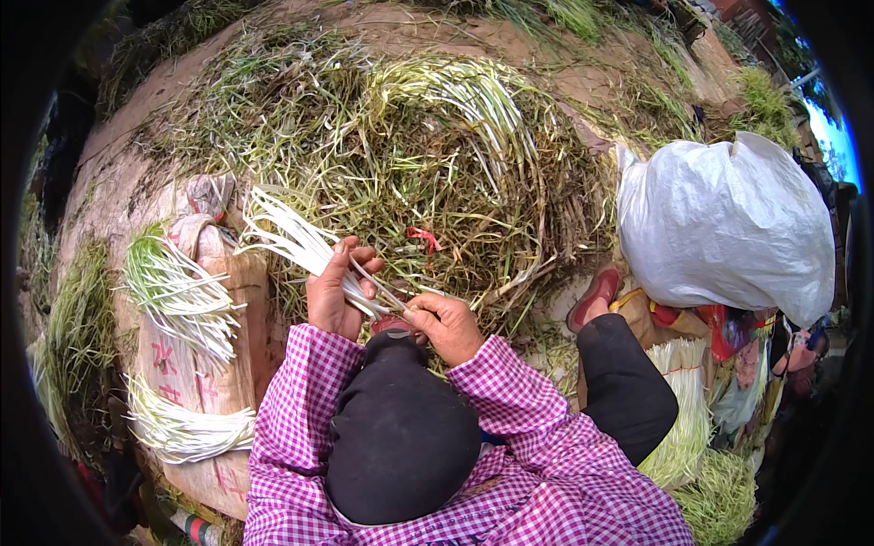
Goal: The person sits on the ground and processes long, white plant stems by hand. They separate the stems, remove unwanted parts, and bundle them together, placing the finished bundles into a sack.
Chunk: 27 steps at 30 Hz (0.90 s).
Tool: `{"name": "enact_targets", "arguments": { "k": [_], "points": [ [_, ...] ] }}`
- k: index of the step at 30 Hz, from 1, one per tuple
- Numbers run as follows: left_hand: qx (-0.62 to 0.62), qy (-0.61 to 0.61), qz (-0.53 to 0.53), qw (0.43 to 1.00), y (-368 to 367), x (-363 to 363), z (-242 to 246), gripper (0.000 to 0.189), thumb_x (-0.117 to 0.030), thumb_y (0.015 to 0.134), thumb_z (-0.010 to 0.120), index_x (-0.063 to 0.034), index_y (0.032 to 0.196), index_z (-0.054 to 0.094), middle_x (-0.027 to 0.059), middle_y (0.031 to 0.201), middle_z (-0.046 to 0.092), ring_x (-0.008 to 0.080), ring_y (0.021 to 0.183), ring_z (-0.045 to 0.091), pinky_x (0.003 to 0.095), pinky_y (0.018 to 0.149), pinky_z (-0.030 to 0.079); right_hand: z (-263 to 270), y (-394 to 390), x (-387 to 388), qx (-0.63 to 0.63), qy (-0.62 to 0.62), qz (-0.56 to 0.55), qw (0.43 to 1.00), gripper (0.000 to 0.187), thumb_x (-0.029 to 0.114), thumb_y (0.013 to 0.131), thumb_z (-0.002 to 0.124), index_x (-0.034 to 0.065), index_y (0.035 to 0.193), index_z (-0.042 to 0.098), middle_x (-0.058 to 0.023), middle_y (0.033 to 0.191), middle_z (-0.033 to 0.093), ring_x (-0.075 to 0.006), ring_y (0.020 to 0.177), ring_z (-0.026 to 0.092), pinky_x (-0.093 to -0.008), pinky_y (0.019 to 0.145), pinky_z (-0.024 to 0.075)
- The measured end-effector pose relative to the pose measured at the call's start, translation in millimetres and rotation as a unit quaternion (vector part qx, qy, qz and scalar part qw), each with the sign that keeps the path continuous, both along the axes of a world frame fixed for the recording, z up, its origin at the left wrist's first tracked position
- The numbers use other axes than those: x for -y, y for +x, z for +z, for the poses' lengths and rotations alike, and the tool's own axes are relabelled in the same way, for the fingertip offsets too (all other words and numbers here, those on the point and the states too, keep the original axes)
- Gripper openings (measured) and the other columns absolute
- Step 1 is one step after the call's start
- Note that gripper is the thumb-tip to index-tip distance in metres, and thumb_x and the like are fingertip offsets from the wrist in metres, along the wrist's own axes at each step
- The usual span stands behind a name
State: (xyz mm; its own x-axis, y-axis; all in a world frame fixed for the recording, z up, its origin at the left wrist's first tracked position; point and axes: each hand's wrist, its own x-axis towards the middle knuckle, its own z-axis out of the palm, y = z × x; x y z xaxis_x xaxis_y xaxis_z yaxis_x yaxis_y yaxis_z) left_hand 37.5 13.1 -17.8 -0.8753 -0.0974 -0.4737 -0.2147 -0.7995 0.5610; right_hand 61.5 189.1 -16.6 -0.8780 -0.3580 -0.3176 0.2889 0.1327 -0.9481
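Observation:
A bunch of long white vegetable stalks (290,232) lies across my left hand (334,290). The thumb and fingers are closed round it, and its loose ends spread to the upper left. Between the thumb and bent forefinger of my right hand (447,326) is the lower end of a thin stalk (382,290), slanting up to my left hand. Both hands are above my knees in dark trousers (403,437). On the left, a wooden board or bench (171,355) with red writing bears a green-tipped bunch (184,286) and a second, curved white bunch (191,423).
A wide heap of green and withered stalks (423,177) covers the ground ahead, with a pale bundle (471,89) on top. A bulging white sack (724,218) stands at the right. Below it are tied stalks (679,403). My red shoe (595,297) is beside the heap.

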Motion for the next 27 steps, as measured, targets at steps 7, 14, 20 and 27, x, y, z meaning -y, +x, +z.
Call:
{"name": "enact_targets", "arguments": {
  "k": [7, 14, 20, 27],
  "points": [
    [0.01, 0.01, -0.098, 0.995, 28, -17, 22, 0.037, -0.025, 0.085, 0.058, -0.0008, 0.112, 0.048, 0.0154, 0.103, 0.06, 0.027, 0.1, 0.057, 0.0407, 0.084, 0.048, 31, 0, 10, 0.011, 0.02, -0.021, 1.0, 0.012, 0.012, 0.086, 0.053, 0.0026, 0.081, 0.059, 0.0011, 0.058, 0.051, -0.0048, 0.048, 0.047, -0.0194, 0.043, 0.0378],
    [-0.056, 0.003, -0.206, 0.977, 28, -4, 19, 0.037, -0.02, 0.084, 0.058, 0.0015, 0.112, 0.046, 0.0148, 0.094, 0.062, 0.0298, 0.101, 0.056, 0.0427, 0.086, 0.047, 30, -4, 13, -0.098, 0.057, 0.166, 0.98, 0.018, 0.02, 0.083, 0.055, 0.0033, 0.083, 0.061, -0.0107, 0.066, 0.059, -0.0208, 0.06, 0.058, -0.0319, 0.057, 0.0458],
    [-0.02, -0.008, -0.064, 0.998, -25, 4, 17, 0.021, -0.016, 0.089, 0.051, 0.0009, 0.102, 0.051, 0.0071, 0.074, 0.057, 0.0169, 0.061, 0.055, 0.0251, 0.047, 0.047, 1, -51, -49, -0.176, 0.227, 0.003, 0.958, 0.02, 0.02, 0.084, 0.058, 0.0014, 0.092, 0.061, -0.0105, 0.09, 0.055, -0.0207, 0.082, 0.056, -0.0327, 0.072, 0.0474],
    [0.038, 0.011, -0.064, 0.997, -23, -9, -7, 0.015, -0.015, 0.09, 0.049, -0.0035, 0.099, 0.05, 0.0046, 0.07, 0.055, 0.0143, 0.056, 0.053, 0.0254, 0.044, 0.044, -4, -143, -134, 0.009, 0.431, -0.336, 0.838, 0.017, 0.012, 0.084, 0.058, 0.0014, 0.097, 0.059, -0.0115, 0.104, 0.054, -0.025, 0.096, 0.055, -0.0364, 0.086, 0.0451]
  ]
}}
